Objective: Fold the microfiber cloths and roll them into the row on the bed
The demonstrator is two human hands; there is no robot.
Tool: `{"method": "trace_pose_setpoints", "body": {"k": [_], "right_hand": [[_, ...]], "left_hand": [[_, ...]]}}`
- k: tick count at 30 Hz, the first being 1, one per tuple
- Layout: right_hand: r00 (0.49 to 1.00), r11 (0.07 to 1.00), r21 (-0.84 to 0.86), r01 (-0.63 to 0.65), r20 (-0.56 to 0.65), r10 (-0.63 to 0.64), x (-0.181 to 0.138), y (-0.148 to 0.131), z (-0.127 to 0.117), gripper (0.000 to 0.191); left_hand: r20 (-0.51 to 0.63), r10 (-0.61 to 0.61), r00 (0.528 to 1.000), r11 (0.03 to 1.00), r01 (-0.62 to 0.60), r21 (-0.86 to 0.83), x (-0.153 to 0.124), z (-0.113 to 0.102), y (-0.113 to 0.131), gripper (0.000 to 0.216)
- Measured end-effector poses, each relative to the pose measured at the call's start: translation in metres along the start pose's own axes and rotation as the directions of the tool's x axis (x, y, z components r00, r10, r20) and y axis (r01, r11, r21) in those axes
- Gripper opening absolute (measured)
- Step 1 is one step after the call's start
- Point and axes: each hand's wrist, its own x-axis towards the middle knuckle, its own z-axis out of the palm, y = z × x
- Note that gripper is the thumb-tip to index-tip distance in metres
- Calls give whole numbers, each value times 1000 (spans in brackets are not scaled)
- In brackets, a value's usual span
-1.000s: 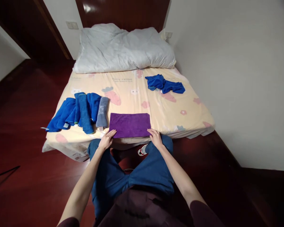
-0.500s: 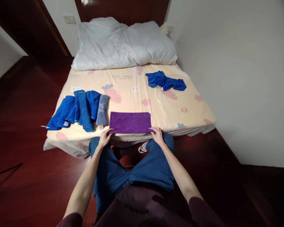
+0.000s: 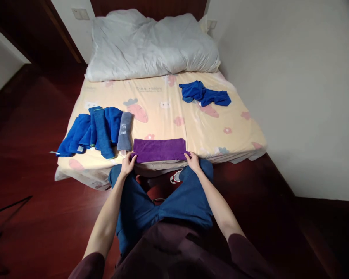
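Observation:
A purple towel [image 3: 159,150] lies flat at the near edge of the bed [image 3: 168,116], its near edge raised. My left hand [image 3: 128,163] pinches its near left corner. My right hand [image 3: 193,161] pinches its near right corner. Just left of the towel lies a rolled grey towel [image 3: 125,131], and beside that a row of several rolled blue towels [image 3: 90,133].
A crumpled blue towel [image 3: 205,94] lies at the far right of the bed. A white duvet [image 3: 151,44] is bunched at the head. A pale wall runs along the right; dark red wood floor [image 3: 31,178] surrounds the bed. My knees in blue trousers [image 3: 163,209] touch the bed's edge.
Both hands have closed on the towel's near corners and lifted its near edge, so the towel looks shorter front to back. The view has tilted slightly.

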Motion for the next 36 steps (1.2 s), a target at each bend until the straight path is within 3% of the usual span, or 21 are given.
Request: {"method": "trace_pose_setpoints", "body": {"k": [9, 14, 16, 19, 24, 29, 36], "right_hand": [[1000, 1000, -15, -6, -6, 6, -1, -4, -2, 53], [998, 999, -36, -14, -54, 12, -2, -9, 2, 53], [998, 1000, -28, 0, -57, -2, -2, -9, 2, 51], [998, 999, -39, 10, -60, -12, -1, -8, 2, 51], [999, 999, -36, 12, -52, -14, -1, -6, 3, 52], [999, 1000, -11, 17, -45, -17, -1, -5, 3, 51], [998, 1000, -13, 13, -54, -13, 1, -2, 4, 49]], "left_hand": [[-15, 43, 999, 998, -42, 41, 1, 3, 2, 38], [-245, 107, 963, 978, -58, 200, -15, 14, 15, 32], [-228, 108, 968, 971, -53, 235, -24, 18, 19, 27], [-127, 39, 991, 977, -11, 212, -34, 23, 20, 27], [-279, -138, 950, 978, 175, 113, -41, 30, 20, 34], [-261, -330, 907, 941, 338, -15, -39, 33, 24, 28], [-203, -253, 946, 957, 276, 92, -25, 17, 21, 16]]}}
